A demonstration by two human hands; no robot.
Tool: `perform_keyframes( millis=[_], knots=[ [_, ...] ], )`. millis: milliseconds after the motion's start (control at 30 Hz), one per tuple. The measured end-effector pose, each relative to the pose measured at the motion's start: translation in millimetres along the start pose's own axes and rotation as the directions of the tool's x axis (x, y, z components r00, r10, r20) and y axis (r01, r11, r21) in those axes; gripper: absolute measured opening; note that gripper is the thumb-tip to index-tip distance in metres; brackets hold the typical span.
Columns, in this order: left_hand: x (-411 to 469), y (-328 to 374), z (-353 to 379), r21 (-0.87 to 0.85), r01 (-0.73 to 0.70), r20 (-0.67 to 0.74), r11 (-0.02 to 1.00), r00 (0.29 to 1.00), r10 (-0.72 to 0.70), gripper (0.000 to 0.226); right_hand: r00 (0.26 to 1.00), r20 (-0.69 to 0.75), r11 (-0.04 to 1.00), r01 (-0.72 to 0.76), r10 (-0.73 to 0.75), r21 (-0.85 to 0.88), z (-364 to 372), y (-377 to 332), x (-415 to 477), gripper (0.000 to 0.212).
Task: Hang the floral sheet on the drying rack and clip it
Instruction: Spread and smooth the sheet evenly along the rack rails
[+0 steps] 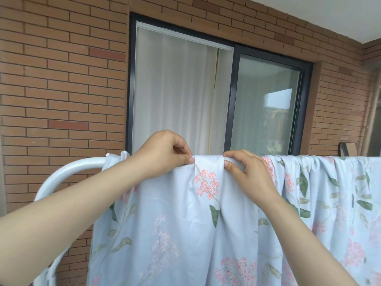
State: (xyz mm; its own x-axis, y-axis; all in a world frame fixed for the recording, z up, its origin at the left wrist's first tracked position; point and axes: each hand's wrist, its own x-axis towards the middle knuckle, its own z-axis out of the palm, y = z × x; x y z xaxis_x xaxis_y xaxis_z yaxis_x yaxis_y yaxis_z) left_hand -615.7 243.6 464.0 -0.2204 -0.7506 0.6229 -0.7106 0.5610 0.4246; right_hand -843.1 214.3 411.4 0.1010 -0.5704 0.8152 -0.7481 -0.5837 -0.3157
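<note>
The floral sheet [185, 223], pale blue with pink flowers and green leaves, hangs draped over the top bar of the white drying rack [68, 170]. It is bunched in folds toward the right. My left hand [165, 151] pinches the sheet's fold on top of the bar. Close beside it, my right hand [245, 172] grips the sheet over the bar, fingers curled round the fabric. A short stretch of cloth is held taut between the two hands. No clip is visible.
A brick wall [61, 89] stands right behind the rack, with a dark-framed sliding window [231, 100] and white curtains inside. The rack's curved left end is bare. A board [348, 148] leans against the wall at far right.
</note>
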Motion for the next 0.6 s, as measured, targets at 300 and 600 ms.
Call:
perform_keyframes(
  millis=[300,600],
  knots=[
    [-13.1,-11.6,-12.5,0.178,-0.078,-0.309,0.981,0.942,0.131,0.013,1.0,-0.012,0.999,-0.009,0.009,0.046,-1.8,3.6,-1.6,0.028],
    [-20.7,-7.0,-38.3,0.305,-0.099,-0.071,0.947,0.989,0.127,0.005,1.0,-0.028,0.999,0.005,-0.003,0.053,3.4,2.8,-1.3,0.028]
  ],
)
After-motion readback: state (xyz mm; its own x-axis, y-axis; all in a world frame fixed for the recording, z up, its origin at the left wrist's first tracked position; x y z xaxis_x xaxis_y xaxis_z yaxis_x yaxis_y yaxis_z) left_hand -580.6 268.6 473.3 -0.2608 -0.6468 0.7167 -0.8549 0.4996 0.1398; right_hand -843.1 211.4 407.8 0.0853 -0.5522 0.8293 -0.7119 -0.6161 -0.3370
